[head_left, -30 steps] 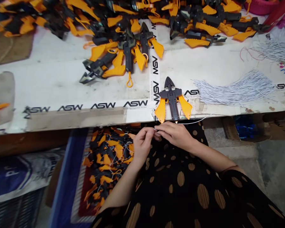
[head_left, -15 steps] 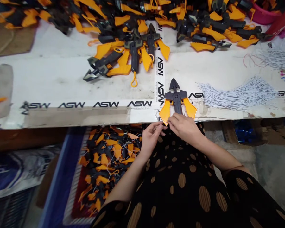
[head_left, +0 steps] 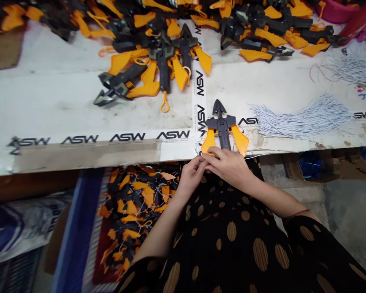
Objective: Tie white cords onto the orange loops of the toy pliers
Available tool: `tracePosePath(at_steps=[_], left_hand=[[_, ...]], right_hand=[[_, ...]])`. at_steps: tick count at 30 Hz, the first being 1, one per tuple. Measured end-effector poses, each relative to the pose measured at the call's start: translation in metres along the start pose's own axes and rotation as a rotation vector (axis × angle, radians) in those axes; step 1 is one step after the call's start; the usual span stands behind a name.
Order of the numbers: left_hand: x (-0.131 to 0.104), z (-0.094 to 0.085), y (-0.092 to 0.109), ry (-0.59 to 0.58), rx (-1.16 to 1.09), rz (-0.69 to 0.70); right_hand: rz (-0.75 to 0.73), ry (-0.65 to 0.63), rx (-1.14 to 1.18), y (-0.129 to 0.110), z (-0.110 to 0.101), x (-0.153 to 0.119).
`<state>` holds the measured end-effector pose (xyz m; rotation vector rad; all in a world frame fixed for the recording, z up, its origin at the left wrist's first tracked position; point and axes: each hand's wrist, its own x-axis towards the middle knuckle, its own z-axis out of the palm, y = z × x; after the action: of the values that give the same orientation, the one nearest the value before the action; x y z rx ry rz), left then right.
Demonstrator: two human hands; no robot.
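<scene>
A black arrow-shaped plastic piece with two orange wings (head_left: 222,128) lies at the table's front edge, tip pointing away from me. My right hand (head_left: 230,167) rests over its lower end, the fingers bent and touching the left orange wing. Just left of it, my left hand (head_left: 190,175) is pinched at the tip of that wing, its fingertips meeting those of my right hand. What the fingertips hold is too small and covered to make out. A bundle of thin white ties (head_left: 303,116) lies right of the piece.
More black and orange pieces (head_left: 163,67) lie in a heap along the table (head_left: 70,110). Below the edge at left, a blue crate (head_left: 73,232) holds many similar pieces. Another bunch of white ties (head_left: 356,71) and a pink basket (head_left: 337,12) are at the right.
My right hand has shifted left so its fingers meet those of my left hand and cover the wing's lower tip. The view has moved slightly.
</scene>
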<state>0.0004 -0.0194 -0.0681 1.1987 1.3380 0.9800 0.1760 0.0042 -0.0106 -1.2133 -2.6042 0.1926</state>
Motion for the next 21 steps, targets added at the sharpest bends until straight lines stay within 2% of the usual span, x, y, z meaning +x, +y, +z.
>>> tracePosePath(at_steps=[3, 8, 9, 11, 15, 18, 21], left_hand=[[-0.004, -0.013, 0.006, -0.006, 0.018, 0.016], [-0.014, -0.049, 0.014, 0.29, -0.214, 0.081], [-0.017, -0.053, 0.014, 0.293, -0.266, 0.085], [-0.024, -0.057, 0.015, 0.214, -0.315, 0.05], [-0.037, -0.043, 0.018, 0.07, -0.356, -0.017], [-0.041, -0.025, 0.023, 0.061, -0.418, 0.066], [-0.04, -0.011, 0.03, 0.11, -0.405, 0.192]], right_hand=[[0.01, -0.033, 0.004, 0.0, -0.001, 0.0], [-0.001, -0.04, 0.017, 0.006, -0.006, 0.0], [-0.002, -0.038, 0.029, 0.007, -0.006, 0.0], [0.002, -0.019, 0.08, 0.008, -0.006, -0.002], [-0.032, 0.086, 0.39, -0.001, 0.004, -0.004], [-0.04, 0.146, 0.74, -0.013, 0.014, -0.003], [0.117, 0.21, 1.01, -0.021, 0.018, -0.003]])
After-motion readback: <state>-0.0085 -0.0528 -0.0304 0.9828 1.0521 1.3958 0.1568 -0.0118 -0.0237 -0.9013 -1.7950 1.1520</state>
